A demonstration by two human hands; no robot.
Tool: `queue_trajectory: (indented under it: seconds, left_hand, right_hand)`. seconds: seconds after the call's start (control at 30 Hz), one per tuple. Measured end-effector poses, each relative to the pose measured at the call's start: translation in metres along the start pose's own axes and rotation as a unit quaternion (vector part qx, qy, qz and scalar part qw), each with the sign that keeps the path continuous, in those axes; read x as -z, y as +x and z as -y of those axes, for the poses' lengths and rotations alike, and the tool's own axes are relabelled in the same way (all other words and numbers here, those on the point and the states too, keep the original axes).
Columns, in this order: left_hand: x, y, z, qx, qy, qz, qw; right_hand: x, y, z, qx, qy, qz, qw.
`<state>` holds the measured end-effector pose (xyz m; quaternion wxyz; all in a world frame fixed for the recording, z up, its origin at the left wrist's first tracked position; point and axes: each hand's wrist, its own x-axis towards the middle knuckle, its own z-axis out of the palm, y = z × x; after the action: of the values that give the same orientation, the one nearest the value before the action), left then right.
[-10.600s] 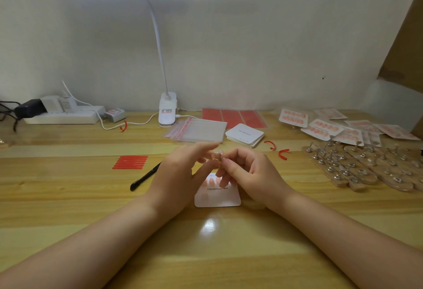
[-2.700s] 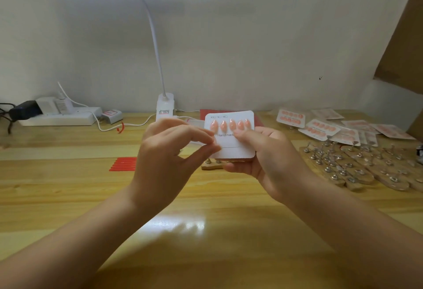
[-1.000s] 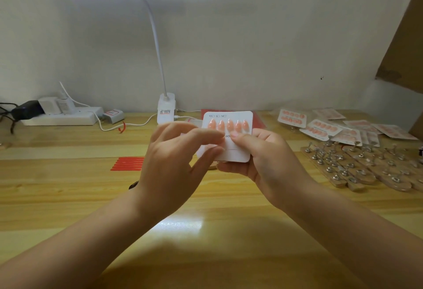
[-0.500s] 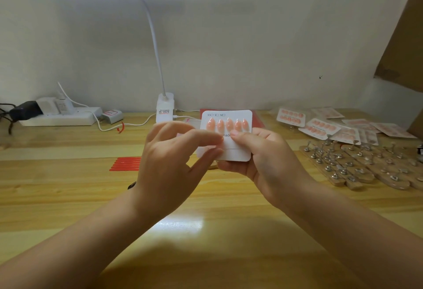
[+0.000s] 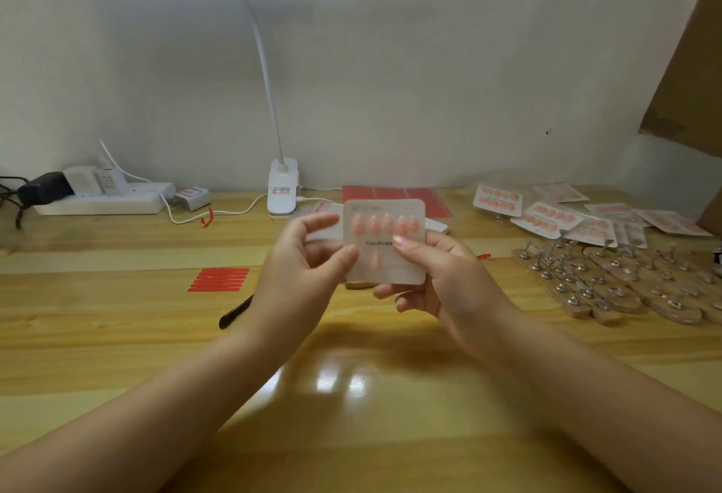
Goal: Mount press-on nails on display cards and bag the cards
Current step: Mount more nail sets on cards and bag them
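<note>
White and square with rounded corners, the display card is held upright above the pale wooden desk, in front of the person. The word "Handmade" is printed across its middle; a line of small print along its top edge is too blurred to read. A row of five glossy peach-pink press-on nails sits above the word, and one more peach nail is stuck below it.

The right hand grips the card: its thumb presses the front face just beside the printed word, and its curled fingers support the card from behind and below. The left hand is at the card's left edge, thumb tip touching the front near that edge, the forefinger raised and loosely bent behind it; whether it truly pinches the card I cannot tell.

On the desk to the right lie bagged cards of pink nails and wooden strips of metal nail stands. To the left are a stack of red adhesive strips and a black tool. At the back stand a white clip-on desk lamp, whose small label is unreadable, and a white power strip.
</note>
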<state>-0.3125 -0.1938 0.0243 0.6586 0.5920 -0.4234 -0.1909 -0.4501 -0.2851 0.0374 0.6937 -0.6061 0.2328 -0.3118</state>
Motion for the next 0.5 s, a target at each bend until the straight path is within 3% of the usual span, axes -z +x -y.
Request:
queue_trajectory:
  seconds: [0.2,0.3,0.5]
  left_hand:
    - [-0.001,-0.002,0.015,0.031,0.015,-0.002,0.999]
    - [-0.001,-0.004,0.017,0.022,0.058,0.001,0.998]
    - [-0.002,-0.006,0.019,0.020,0.043,0.005,0.999]
  right_hand:
    - [0.007,0.008,-0.020,-0.055,0.041,0.020,0.997]
    - [0.009,0.009,-0.026,-0.046,0.015,0.029,0.998]
    - [0.014,0.010,-0.033,-0.018,-0.018,0.030,0.999]
